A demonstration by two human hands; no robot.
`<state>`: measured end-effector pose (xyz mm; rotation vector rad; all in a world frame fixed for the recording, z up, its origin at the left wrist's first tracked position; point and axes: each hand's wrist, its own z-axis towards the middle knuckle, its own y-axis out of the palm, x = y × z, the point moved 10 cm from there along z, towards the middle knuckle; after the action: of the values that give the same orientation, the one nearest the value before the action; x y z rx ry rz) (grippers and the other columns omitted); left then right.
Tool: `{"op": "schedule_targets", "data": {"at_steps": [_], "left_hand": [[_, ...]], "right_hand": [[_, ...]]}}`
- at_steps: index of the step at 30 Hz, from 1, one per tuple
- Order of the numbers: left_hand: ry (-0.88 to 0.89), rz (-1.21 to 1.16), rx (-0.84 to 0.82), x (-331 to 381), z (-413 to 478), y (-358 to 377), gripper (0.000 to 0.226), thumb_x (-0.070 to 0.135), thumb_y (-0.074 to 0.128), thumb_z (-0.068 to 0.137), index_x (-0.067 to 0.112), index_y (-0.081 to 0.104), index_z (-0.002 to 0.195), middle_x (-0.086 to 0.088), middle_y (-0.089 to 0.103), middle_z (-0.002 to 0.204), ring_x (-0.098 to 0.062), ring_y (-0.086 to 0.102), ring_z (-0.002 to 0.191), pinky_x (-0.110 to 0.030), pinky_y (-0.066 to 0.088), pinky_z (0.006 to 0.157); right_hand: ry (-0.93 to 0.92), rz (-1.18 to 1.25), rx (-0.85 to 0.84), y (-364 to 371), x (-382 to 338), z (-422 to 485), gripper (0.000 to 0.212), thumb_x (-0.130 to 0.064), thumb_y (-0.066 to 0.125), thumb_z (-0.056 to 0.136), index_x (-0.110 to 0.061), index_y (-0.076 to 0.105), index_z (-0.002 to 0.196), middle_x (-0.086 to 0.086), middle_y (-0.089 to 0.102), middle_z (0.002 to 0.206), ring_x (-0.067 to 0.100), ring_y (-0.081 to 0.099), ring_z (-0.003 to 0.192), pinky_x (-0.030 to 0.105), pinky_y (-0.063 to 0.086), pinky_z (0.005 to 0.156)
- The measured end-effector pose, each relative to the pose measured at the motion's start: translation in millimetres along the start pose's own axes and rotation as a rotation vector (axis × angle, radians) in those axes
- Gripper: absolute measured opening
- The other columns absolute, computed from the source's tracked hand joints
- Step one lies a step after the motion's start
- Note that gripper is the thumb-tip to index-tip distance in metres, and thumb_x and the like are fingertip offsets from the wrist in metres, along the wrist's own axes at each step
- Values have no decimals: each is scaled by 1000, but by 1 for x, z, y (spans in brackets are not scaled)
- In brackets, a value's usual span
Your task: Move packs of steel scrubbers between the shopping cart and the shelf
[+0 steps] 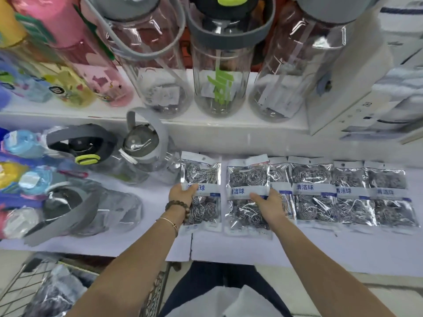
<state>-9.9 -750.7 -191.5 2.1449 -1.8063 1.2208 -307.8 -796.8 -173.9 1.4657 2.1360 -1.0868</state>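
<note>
While each hand has a pack of scrubbers in its grasp, the step could be either setting down or picking up; I cannot tell which from one view. The left hand (182,194) grips the left pack (202,172) at its near left edge, thumb curled over the label. The right hand (269,203) pinches the second pack (246,177) at its right edge, thumb on the front and fingers hidden beneath. This pack looks slightly raised and tilted, overlapping the row of packs (350,193) that lies flat just right of the hand. Both packs are over the white shelf (148,225), and water bottles (96,156) lie left of the left hand. The shopping cart (20,277) sits below the left forearm, with what seem to be more packs inside. If shelving, the next move calls for laying both flat, edges aligned with the row, then letting go.
</note>
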Motion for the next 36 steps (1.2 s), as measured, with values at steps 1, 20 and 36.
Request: {"op": "schedule_targets", "data": {"at_steps": [1,20,36], "left_hand": [[-23,-7,-6,-2,4,3,49,37,69,79,-1,57,107,-7,62,107,-27,58,95,-35,48,81],[-24,325,19,-10,43,26,63,42,62,83,-1,46,126,-19,56,123,-34,54,111,-38,44,89],[572,1304,-176,-4,-24,114,98,79,41,71,43,-18,140,-6,-35,145,-39,-26,135,-67,-6,103]], "right_hand": [[8,4,-9,3,-2,3,27,-19,65,88,-3,51,103,5,54,77,13,50,60,25,43,52],[7,-334,179,15,9,31,61,-41,59,90,-6,38,136,12,46,132,29,55,108,37,46,79],[-169,-945,26,1,30,38,84,-70,35,86,-30,0,151,4,-15,159,27,-14,145,56,3,114]]}}
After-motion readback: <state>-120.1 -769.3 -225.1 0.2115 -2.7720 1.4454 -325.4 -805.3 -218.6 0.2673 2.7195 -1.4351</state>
